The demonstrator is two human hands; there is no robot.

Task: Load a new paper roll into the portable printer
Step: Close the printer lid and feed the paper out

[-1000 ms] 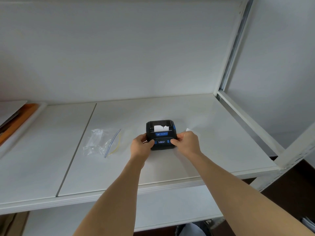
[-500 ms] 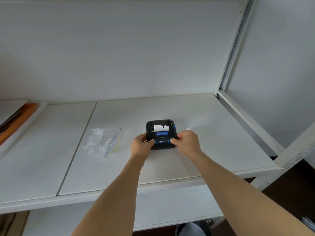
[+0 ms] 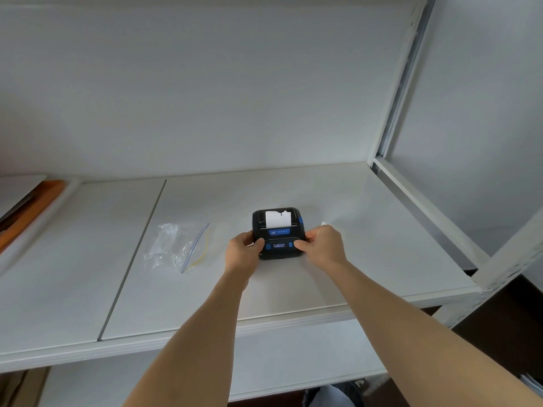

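Observation:
A small black portable printer (image 3: 277, 230) with blue buttons and a lit display sits on the white shelf (image 3: 367, 245). A strip of white paper (image 3: 277, 219) with a torn top edge sticks up from its slot. My left hand (image 3: 244, 251) grips the printer's left side, thumb on its front. On the other side, my right hand (image 3: 321, 245) holds the printer with the thumb near the right blue button. A small white scrap (image 3: 324, 223) shows just behind my right hand.
An empty clear zip bag (image 3: 176, 248) lies on the shelf left of the printer. A seam (image 3: 138, 251) splits the shelf boards. Orange and white flat items (image 3: 26, 207) rest at the far left. A white metal upright (image 3: 393, 92) and rail border the right.
More white paper stands out of the printer's slot than before. Both hands stay on the printer's sides, with the thumbs shifted slightly on its front.

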